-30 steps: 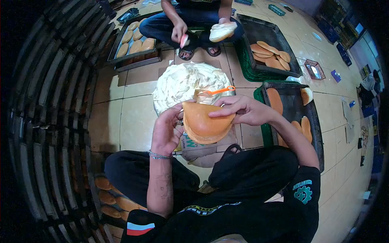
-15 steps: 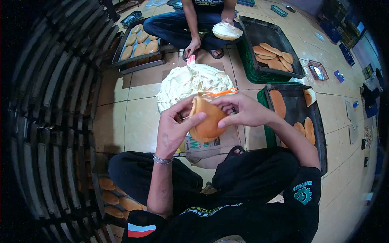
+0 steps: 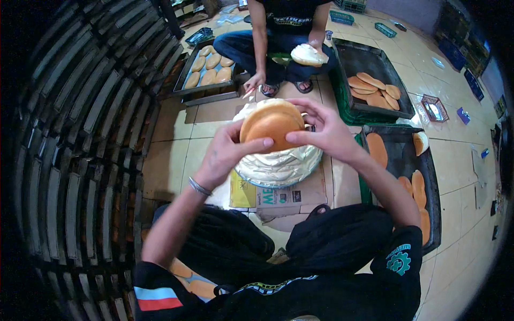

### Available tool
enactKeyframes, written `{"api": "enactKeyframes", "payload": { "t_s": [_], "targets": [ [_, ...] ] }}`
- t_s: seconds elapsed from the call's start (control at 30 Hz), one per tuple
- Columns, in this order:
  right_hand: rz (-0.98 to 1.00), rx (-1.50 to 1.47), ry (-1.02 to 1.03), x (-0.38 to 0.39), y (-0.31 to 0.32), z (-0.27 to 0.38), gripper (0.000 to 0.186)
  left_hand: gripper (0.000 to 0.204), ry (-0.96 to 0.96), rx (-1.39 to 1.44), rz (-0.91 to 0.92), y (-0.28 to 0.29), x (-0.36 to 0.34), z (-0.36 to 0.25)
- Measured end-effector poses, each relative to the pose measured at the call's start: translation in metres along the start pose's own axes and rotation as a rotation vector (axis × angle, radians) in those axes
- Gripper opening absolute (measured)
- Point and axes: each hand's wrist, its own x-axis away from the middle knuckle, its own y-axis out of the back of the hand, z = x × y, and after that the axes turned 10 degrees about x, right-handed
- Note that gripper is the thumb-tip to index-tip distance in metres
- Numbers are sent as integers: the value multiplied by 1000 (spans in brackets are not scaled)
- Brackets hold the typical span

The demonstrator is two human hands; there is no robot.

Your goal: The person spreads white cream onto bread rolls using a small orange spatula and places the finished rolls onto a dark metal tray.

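Observation:
A golden-brown bread bun (image 3: 272,125) is gripped between my two hands in front of me. My left hand (image 3: 227,145) has its thumb on the near face of the bun and its fingers behind it. My right hand (image 3: 321,125) holds the other side the same way, with fingertips over the top edge. Just beyond and below the bun is a big mound of white cream (image 3: 281,167) in a round basin, partly hidden by the bun and my hands. Cardboard (image 3: 300,197) lies beneath the basin.
Opposite sits a person holding a cream-covered bun half (image 3: 309,55). Trays of buns stand at the far left (image 3: 206,90) and right (image 3: 369,53), with another tray (image 3: 393,144) beside my right arm. A tall slatted metal rack (image 3: 96,160) rises along my left.
The bun has moved up and away from me and turned, so its rounded face and rim now show. My hands moved with it, and the whole view has shifted slightly.

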Motion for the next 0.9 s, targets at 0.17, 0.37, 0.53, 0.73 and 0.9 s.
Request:
{"api": "enactKeyframes", "payload": {
  "t_s": [0.17,0.37,0.53,0.73,0.9],
  "targets": [
    [-17,68,59,-35,-19,13,50,51,-197,269,18,33,-25,-19],
    [17,228,21,-56,-58,-20,53,37,-222,617,-86,51,-33,18],
    [486,1853,93,-41,12,-62,34,34,-192,681,-214,118,-14,74],
    [556,1787,-42,-36,22,-124,12,33,13,843,-392,162,15,160],
    [233,1705,-330,-3,47,-72,13,32,-9,872,-441,156,39,181]
  ]
}}
